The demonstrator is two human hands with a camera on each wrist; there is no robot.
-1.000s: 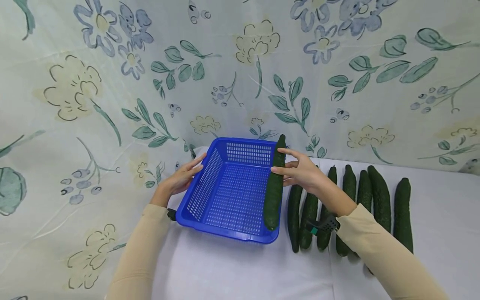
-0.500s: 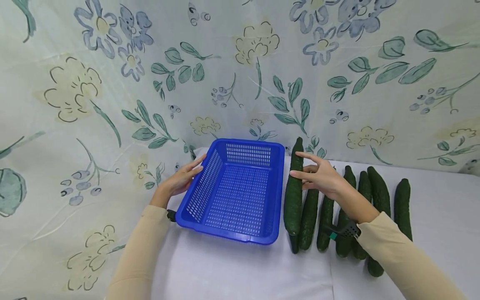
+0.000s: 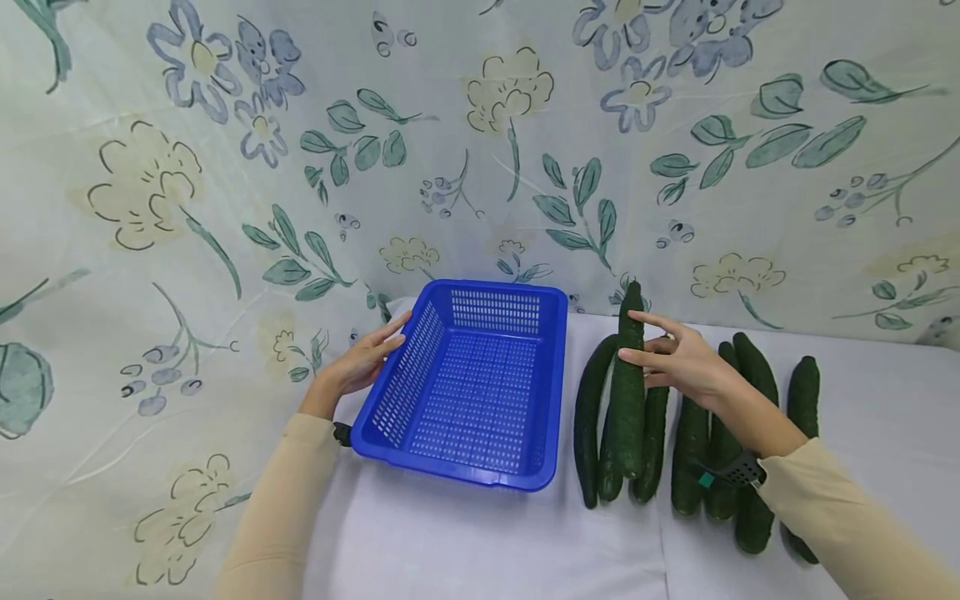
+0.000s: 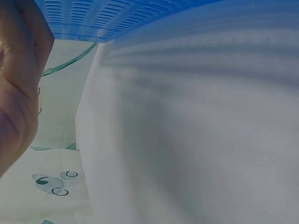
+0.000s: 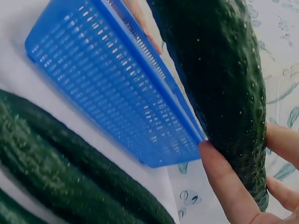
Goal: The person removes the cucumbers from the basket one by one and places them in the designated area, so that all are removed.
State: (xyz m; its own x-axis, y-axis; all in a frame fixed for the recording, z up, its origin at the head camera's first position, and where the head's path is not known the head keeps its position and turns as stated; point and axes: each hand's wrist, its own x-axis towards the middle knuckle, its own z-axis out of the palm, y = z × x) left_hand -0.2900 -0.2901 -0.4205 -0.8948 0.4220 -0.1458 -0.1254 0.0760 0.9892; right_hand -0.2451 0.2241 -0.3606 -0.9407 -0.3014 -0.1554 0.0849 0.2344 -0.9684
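Observation:
In the head view my right hand pinches a long dark green cucumber between thumb and fingers. The cucumber is held above the row, partly hiding the ones beneath. Close up in the right wrist view, the cucumber shows bumpy skin, with the thumb on one side and fingers on the other. My left hand holds the left rim of a blue plastic basket. Only part of the left hand shows in the left wrist view, beside the slotted basket wall.
Several more cucumbers lie side by side right of the basket, including one at the far right. They rest on a white cloth-covered table. A floral curtain stands behind and to the left.
My right hand has carried the cucumber rightward, from over the basket's right edge to above the cucumber row. My left hand and the basket have stayed in place.

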